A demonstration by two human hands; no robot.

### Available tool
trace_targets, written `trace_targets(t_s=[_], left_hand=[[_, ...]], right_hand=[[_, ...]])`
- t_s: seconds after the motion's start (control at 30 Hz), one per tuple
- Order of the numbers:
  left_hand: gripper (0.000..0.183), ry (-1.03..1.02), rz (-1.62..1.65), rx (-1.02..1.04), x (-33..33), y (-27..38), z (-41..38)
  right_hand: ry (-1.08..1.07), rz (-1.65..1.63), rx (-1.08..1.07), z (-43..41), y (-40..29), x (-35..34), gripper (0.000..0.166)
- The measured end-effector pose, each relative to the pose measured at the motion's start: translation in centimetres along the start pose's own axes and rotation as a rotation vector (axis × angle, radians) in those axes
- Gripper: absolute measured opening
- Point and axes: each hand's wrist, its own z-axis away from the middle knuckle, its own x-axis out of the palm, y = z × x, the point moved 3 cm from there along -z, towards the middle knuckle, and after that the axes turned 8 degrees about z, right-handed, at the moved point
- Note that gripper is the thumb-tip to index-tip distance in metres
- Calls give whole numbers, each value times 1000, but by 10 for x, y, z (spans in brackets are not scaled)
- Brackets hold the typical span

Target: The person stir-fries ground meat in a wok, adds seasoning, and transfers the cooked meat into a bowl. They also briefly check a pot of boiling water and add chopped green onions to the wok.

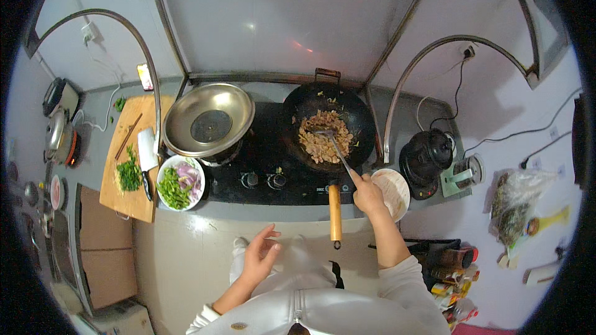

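Note:
My right hand (369,194) grips the handle of a metal spatula (342,156). The spatula's blade rests among chopped meat pieces (324,142) in a black wok (363,118) on the right burner. The wok's wooden handle (335,211) points toward me over the counter edge. My left hand (260,251) hangs in front of my body, empty, with its fingers apart. Nearest to it on the counter is a white bowl (159,177) with cut green peppers (174,189) and sliced purple onion (190,177). Just beyond my right hand sits a white bowl (396,190) with residue inside.
A wide metal pan (242,102) covers the left burner of the black gas stove (265,149). The wooden cutting board (135,207) holds a cleaver (147,149), chopsticks (129,136) and chopped greens (129,175). At right stand a black electric pot (426,153) and a glass jug (465,170).

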Motion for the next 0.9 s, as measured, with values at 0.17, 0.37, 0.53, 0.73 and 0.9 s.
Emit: trace_targets(t_s=[0.17, 0.37, 0.53, 0.73, 0.9], left_hand=[[45, 65, -44, 48, 13, -6, -5], [45, 117, 12, 18, 26, -3, -11], [45, 115, 73, 65, 28, -2, -10], [44, 283, 46, 92, -9, -1, 4], [45, 288, 108, 76, -16, -3, 8]], right_hand=[[56, -15, -173, 19, 50, -66, 52], [12, 270, -258, 65, 72, -149, 48], [18, 165, -183, 8, 53, -88, 40], [167, -186, -122, -29, 48, -79, 44], [356, -248, -65, -63, 27, -54, 44]])
